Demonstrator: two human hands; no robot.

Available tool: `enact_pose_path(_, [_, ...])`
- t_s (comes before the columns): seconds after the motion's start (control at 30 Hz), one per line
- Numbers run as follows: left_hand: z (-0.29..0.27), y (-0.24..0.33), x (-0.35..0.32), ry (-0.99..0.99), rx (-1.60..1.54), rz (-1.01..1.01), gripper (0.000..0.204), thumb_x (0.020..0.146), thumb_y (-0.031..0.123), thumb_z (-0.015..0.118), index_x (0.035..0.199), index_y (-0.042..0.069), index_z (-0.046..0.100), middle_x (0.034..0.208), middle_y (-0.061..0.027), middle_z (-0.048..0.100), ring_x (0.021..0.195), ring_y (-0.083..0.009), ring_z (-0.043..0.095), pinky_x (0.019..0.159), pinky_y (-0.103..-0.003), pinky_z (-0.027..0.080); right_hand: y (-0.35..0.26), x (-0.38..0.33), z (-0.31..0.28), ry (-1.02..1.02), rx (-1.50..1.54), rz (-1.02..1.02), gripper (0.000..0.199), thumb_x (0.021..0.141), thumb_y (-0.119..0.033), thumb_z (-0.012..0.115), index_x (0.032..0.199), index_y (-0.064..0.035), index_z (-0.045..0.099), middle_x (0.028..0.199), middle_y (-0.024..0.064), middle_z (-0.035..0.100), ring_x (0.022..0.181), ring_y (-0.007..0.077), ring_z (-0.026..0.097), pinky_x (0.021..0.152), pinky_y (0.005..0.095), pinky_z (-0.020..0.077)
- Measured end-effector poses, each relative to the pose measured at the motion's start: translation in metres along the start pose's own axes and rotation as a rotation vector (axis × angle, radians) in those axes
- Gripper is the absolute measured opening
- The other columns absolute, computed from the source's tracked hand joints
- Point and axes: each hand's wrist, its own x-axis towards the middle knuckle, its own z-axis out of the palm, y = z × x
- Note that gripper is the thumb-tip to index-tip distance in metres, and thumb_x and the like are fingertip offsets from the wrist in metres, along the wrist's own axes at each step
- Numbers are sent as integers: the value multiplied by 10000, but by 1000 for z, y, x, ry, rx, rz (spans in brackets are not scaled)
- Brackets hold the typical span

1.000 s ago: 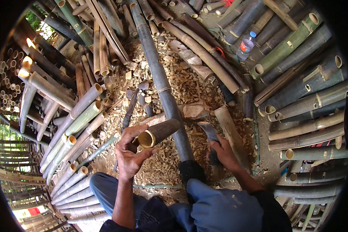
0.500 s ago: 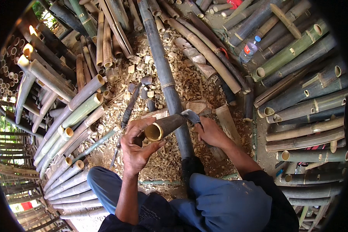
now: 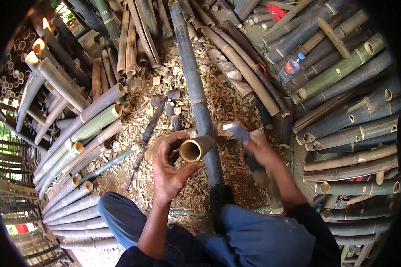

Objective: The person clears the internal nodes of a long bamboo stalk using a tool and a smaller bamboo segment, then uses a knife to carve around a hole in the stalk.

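My left hand (image 3: 169, 173) is closed around a short bamboo tube (image 3: 203, 145), its hollow end tipped toward me. The tube's other end lies against a long dark bamboo pole (image 3: 198, 104) that runs between my legs and away from me. To the right of the pole, my right hand (image 3: 259, 150) grips a hatchet-like tool (image 3: 239, 131) with a blurred metal head; its exact kind is hard to make out. The head is apart from the tube, and motion smears the hand.
Wood chips (image 3: 227, 107) cover the ground. A long dark-handled tool (image 3: 152, 121) lies left of the pole. Stacked bamboo tubes (image 3: 98, 124) rise on the left, and more bamboo (image 3: 356, 147) lies on the right. A plastic bottle (image 3: 291, 67) stands at the far right.
The hatchet-like tool and my right hand have swung rightward, away from the short tube. My left hand and the tube have shifted slightly right in view.
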Motion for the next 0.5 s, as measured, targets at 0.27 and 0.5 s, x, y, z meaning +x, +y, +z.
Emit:
enact_pose_path(0.27, [4,-2,-1,-27,37,44,655,719,-28,913,1291,-9,594,1323,-143,634,1243,-239,634,1118,-406,496,-117,132,6,-422,-1094,-5,462,1051,-381,585,861,24,700,713,92,703,605,215,647,622,427,493])
enact_pose_path(0.5, [-5,-3,-9,-22,-32,-36,679,748,-14,895,1341,-15,565,1338,-149,613,1247,-247,626,1122,-419,484,-136,121,57,-411,-1522,-84,371,1044,-351,601,933,-19,724,690,87,708,666,235,685,653,431,529])
